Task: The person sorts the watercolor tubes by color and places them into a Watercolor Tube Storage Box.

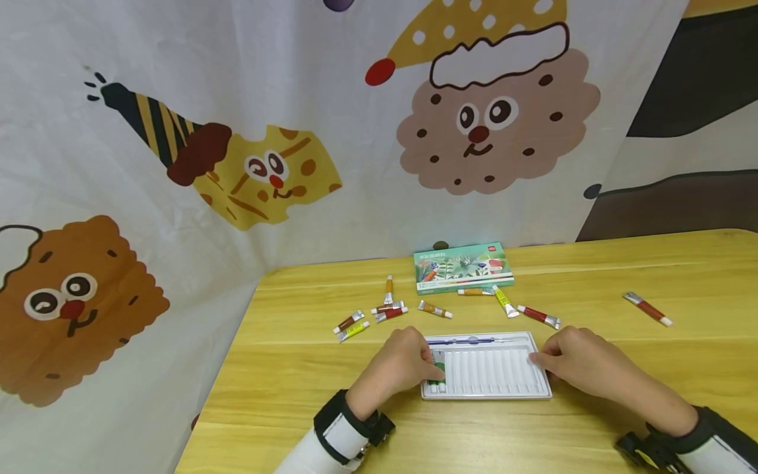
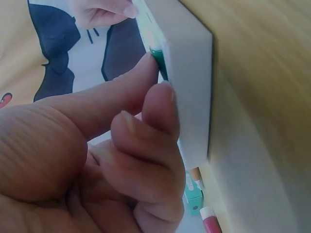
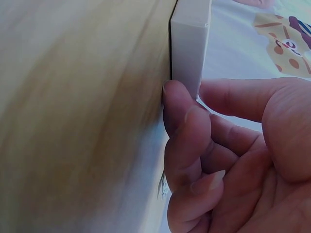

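Observation:
A white plastic paint tray (image 1: 488, 397) lies on the wooden table with a slim blue paintbrush (image 1: 470, 341) along its far groove. Green-labelled paint tubes (image 1: 440, 384) fill the leftmost slots; the ridged slots to their right hold nothing. My left hand (image 1: 398, 363) grips the tray's left edge, its thumb (image 2: 138, 75) on a green tube and its curled fingers against the side wall. At the opposite edge, my right hand (image 1: 586, 363) pinches the tray between the thumb and a curled index finger. The left hand partly hides the green tubes in the head view.
Behind the tray stands a teal paint box (image 1: 464, 268). Loose tubes lie around it: brown (image 1: 348, 322), yellow (image 1: 353, 331) and others to the left, a yellow one (image 1: 506, 301) and a red one (image 1: 539, 316) nearer, and a red-brown one (image 1: 648, 309) far right. A cartoon-printed cloth (image 1: 355, 237) hangs behind.

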### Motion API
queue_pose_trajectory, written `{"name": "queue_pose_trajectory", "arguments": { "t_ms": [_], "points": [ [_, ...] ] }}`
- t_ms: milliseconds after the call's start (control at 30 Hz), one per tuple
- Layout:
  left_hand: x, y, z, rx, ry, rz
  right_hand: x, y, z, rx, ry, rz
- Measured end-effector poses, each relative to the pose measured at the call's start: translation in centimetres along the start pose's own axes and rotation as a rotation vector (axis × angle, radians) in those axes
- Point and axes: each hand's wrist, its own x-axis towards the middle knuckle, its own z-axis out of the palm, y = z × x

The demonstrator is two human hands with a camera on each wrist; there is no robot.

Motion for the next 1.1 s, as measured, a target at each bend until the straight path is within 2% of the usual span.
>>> {"name": "queue_pose_trajectory", "arguments": {
  "t_ms": [433,733,833,967,1100],
  "points": [
    [0.3,-0.2,-0.1,-0.018,-0.018,-0.039,0.2,0.0,-0.1,-0.007,0.0,-0.01],
    [0.5,-0.2,-0.1,-0.044,-0.015,-0.047,0.2,0.1,-0.1,-0.003,-0.001,-0.02],
    [0.5,-0.2,-0.2,-0.039,-0.016,-0.03,0.1,0.1,-0.2,0.0,-0.005,-0.02],
    [0.4,-0.6,-0.5,0.011,-0.014,0.021,0.0,0.1,-0.1,0.009,-0.015,-0.009],
    [0.4,-1.4,-1.9,0.126,0.047,0.033,0.1,0.1,0.0,0.013,-0.019,0.005]
  ]
}}
